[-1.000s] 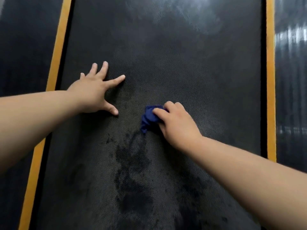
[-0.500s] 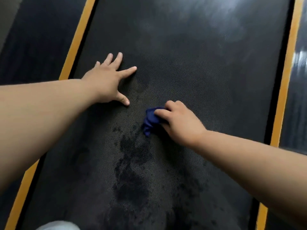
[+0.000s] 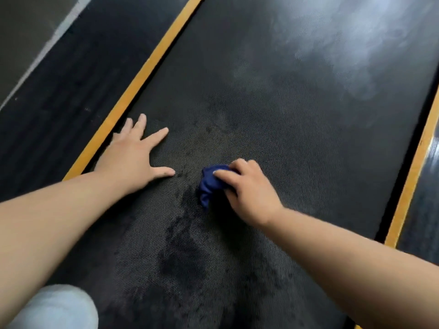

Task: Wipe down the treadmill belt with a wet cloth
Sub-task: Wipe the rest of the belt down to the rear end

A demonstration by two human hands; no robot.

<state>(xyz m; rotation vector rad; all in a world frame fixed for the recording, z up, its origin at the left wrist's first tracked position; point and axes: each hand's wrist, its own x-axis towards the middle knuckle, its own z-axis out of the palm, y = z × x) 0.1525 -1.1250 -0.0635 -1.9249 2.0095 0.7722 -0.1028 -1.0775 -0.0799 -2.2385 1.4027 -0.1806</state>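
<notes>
The black textured treadmill belt (image 3: 273,119) fills most of the head view and runs away from me. Dark wet patches (image 3: 183,255) mark its near middle. My right hand (image 3: 247,191) grips a bunched dark blue cloth (image 3: 210,184) and holds it down on the belt near the centre. Fingers spread, my left hand (image 3: 133,157) lies flat on the belt close to its left edge, a short way left of the cloth. Most of the cloth is hidden under my right hand.
Yellow stripes border the belt on the left (image 3: 142,74) and on the right (image 3: 411,181). Black side rails (image 3: 59,96) lie outside them. A light grey knee (image 3: 57,309) shows at the bottom left. Pale dusty haze (image 3: 344,43) covers the far belt.
My head has turned, so the belt now runs slanted to the right in view. Both hands stay on the belt in about the same spots; the knee has come into view.
</notes>
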